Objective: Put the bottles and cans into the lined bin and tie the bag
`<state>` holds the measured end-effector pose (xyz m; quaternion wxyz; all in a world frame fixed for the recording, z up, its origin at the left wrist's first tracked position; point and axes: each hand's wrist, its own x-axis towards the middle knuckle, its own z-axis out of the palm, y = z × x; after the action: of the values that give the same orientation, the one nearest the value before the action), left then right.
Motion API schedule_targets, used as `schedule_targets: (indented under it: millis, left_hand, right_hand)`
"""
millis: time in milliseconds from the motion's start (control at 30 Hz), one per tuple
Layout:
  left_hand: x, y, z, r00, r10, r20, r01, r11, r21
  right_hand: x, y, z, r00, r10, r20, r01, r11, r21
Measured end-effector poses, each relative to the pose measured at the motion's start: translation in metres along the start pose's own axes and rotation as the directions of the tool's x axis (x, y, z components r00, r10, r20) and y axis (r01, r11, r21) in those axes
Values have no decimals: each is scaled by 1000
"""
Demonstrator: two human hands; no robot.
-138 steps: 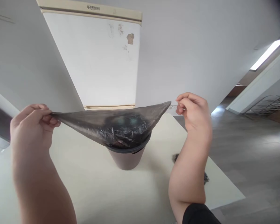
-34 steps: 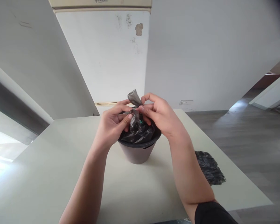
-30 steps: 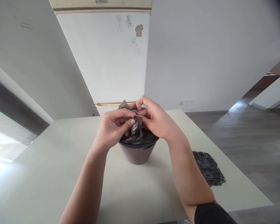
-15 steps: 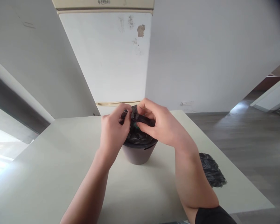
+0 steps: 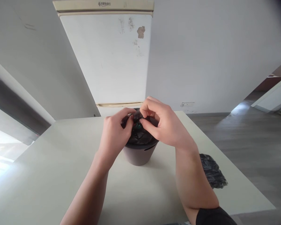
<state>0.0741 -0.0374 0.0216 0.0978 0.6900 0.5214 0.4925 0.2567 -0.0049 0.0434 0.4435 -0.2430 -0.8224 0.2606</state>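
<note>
A greyish trash can (image 5: 138, 157) with a dark rim stands upright on the table, with a black garbage bag (image 5: 140, 137) gathered inside its mouth. My left hand (image 5: 117, 128) pinches the bunched bag from the left, thumb against fingers. From the right, my right hand (image 5: 160, 123) pinches the same bunch between thumb and fingers, close to the left fingertips. Something small and green shows under the fingers in the bag; I cannot make out what it is. My hands hide part of the can's rim.
A second crumpled black plastic bag (image 5: 213, 172) lies on the pale table (image 5: 61, 162), beside my right forearm. Behind the table stands a white fridge (image 5: 107, 59) against the wall. Wooden floor (image 5: 229, 134) lies beyond the table's right edge.
The bunched top of the bag is lower and more compact between my fingers. My left fingers have shifted right, closer to the right ones. The can has stayed in place.
</note>
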Motion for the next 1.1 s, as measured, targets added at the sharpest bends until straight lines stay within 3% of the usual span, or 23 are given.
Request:
schedule_targets:
  millis: [233, 600, 833, 1100]
  left_hand:
    - [0, 1, -2, 999, -19, 37, 21, 999, -47]
    - [-1, 3, -7, 976, -1, 219, 53, 971, -233]
    - [6, -8, -12, 978, -49, 202, 116, 935, -336]
    - [7, -7, -15, 977, -59, 204, 125, 937, -327]
  right_hand:
    - [0, -1, -2, 996, -78, 50, 77, 997, 32]
    - [4, 14, -2, 990, -134, -37, 136, 989, 65]
    - [5, 12, -3, 988, -145, -62, 138, 985, -101]
    - [5, 13, -3, 993, -116, -12, 111, 969, -221]
